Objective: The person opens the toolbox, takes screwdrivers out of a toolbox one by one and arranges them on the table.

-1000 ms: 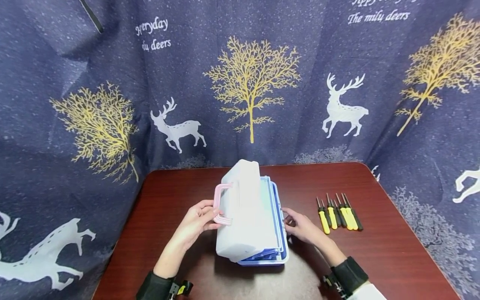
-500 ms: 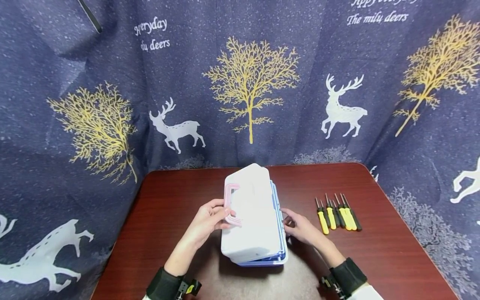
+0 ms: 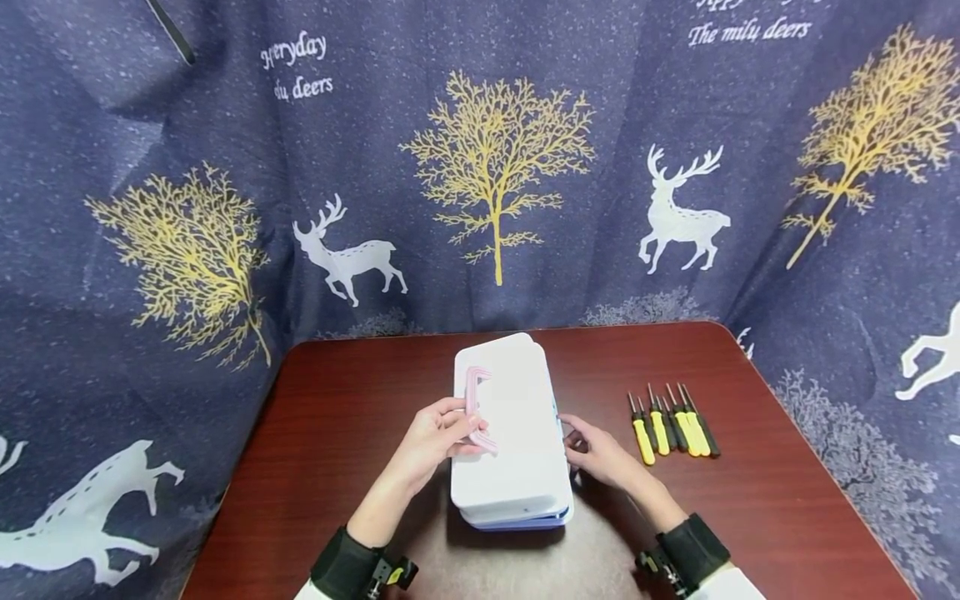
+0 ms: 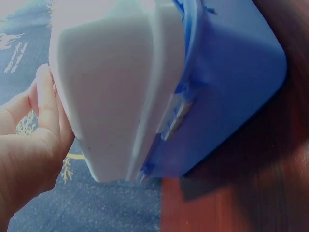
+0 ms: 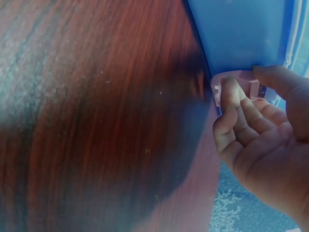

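A storage box with a white lid [image 3: 517, 433] and a blue base [image 3: 525, 522] lies in the middle of the wooden table [image 3: 337, 417]. The lid rests almost down on the base, with a thin gap showing in the left wrist view between lid [image 4: 116, 82] and base [image 4: 231, 82]. My left hand [image 3: 459, 425] holds the lid at its pink handle [image 3: 477, 407], fingers against the lid's top [image 4: 46, 111]. My right hand [image 3: 573, 437] is at the box's right side. There its curled fingers [image 5: 231, 108] and thumb pinch a pink latch [image 5: 240, 77] on the blue wall [image 5: 241, 34].
Several yellow-and-black screwdrivers [image 3: 671, 429] lie side by side on the table right of the box. A dark blue curtain [image 3: 495, 167] with deer and trees hangs round the table's far and side edges.
The lid has swung from nearly upright down onto the blue base, guided by my left hand. My right hand has stayed at the box's right side.
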### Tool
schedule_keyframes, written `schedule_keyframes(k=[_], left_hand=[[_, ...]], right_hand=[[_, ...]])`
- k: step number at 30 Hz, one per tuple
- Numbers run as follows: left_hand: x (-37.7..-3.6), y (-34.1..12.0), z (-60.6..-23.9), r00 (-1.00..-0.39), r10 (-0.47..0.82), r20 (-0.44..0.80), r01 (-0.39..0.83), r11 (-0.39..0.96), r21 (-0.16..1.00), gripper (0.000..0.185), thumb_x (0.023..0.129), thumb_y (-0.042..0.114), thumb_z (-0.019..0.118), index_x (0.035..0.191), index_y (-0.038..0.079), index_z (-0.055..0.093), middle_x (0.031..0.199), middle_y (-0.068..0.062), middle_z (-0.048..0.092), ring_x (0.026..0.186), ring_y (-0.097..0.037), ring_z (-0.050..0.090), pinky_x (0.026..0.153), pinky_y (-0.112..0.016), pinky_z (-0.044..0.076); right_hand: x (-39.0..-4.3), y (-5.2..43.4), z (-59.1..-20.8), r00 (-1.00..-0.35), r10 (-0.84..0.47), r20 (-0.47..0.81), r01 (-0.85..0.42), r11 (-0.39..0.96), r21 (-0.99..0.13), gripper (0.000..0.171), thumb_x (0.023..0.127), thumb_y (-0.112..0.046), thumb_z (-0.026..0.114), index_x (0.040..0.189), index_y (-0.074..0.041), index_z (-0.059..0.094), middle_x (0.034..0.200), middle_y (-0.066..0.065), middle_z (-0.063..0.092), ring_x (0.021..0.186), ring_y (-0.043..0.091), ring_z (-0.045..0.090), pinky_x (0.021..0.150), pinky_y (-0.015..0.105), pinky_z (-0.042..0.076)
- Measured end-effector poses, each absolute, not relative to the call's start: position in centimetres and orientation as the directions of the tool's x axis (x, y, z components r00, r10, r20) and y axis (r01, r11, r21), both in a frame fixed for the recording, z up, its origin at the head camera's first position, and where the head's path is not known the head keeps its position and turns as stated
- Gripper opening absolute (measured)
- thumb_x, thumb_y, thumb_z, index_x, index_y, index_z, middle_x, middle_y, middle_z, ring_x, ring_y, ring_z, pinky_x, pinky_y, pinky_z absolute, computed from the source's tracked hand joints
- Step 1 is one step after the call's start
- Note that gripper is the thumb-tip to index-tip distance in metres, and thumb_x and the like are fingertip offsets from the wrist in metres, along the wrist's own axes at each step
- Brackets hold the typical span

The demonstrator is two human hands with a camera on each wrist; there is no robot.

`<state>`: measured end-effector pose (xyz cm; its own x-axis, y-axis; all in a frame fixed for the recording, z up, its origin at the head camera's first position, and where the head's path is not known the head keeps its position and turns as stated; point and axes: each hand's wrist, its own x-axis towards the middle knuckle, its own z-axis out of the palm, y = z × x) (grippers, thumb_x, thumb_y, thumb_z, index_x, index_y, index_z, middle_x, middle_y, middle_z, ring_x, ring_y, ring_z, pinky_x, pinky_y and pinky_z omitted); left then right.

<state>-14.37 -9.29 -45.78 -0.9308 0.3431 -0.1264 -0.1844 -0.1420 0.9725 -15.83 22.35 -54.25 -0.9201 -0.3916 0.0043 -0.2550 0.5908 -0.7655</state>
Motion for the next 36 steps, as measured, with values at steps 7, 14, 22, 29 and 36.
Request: schedule_keyframes(k=[7,14,22,29,36], left_hand=[[-14.2,-8.4,-45.8,-0.938,0.320,-0.134,-0.185,-0.137,0.973,0.042,0.100,0.002,0.066,0.136,-0.014,0.050,0.108,-0.020,0.073,0.085,-0.018,0.074,0.079,-0.037,0.063],[-14.0,-7.4,-46.0,-0.948,0.294,-0.121,-0.163,-0.120,0.979,0.042,0.099,0.004,0.069,0.134,-0.014,0.053,0.107,-0.024,0.073,0.084,-0.020,0.074,0.079,-0.039,0.063],[-13.8,-6.3,-46.3,-0.956,0.270,-0.114,-0.139,-0.075,0.987,0.039,0.098,0.005,0.071,0.130,-0.012,0.058,0.105,-0.025,0.074,0.080,-0.022,0.075,0.076,-0.039,0.063],[-13.9,-5.6,-46.1,-0.960,0.251,-0.125,-0.141,-0.044,0.989,0.042,0.096,0.007,0.074,0.131,-0.012,0.058,0.107,-0.029,0.073,0.079,-0.021,0.075,0.075,-0.038,0.063],[-13.9,-5.2,-45.9,-0.962,0.248,-0.112,-0.113,0.010,0.994,0.042,0.096,0.007,0.074,0.131,-0.011,0.059,0.106,-0.027,0.074,0.082,-0.024,0.076,0.075,-0.037,0.063]], right_hand=[[-16.0,22.4,-54.6,-0.916,-0.400,0.020,-0.282,0.607,-0.743,0.051,0.097,-0.013,0.068,0.144,0.000,0.052,0.094,0.002,0.071,0.081,0.012,0.066,0.074,0.032,0.054],[-16.0,23.0,-54.5,-0.910,-0.400,0.111,-0.363,0.637,-0.680,0.053,0.095,-0.019,0.075,0.141,-0.001,0.057,0.110,0.014,0.065,0.088,0.019,0.064,0.076,0.036,0.054],[-16.3,23.9,-54.7,-0.880,-0.430,0.203,-0.459,0.655,-0.600,0.037,0.092,-0.012,0.076,0.127,-0.005,0.065,0.116,0.012,0.067,0.103,0.027,0.065,0.088,0.044,0.056],[-17.0,24.8,-54.1,-0.906,-0.403,0.128,-0.373,0.621,-0.690,0.043,0.092,-0.024,0.079,0.127,-0.005,0.065,0.113,0.008,0.066,0.101,0.021,0.062,0.087,0.041,0.054],[-16.9,25.5,-53.3,-0.938,-0.328,0.109,-0.232,0.366,-0.901,0.041,0.101,-0.007,0.066,0.135,0.012,0.054,0.115,0.024,0.067,0.089,0.016,0.068,0.075,0.030,0.058]])
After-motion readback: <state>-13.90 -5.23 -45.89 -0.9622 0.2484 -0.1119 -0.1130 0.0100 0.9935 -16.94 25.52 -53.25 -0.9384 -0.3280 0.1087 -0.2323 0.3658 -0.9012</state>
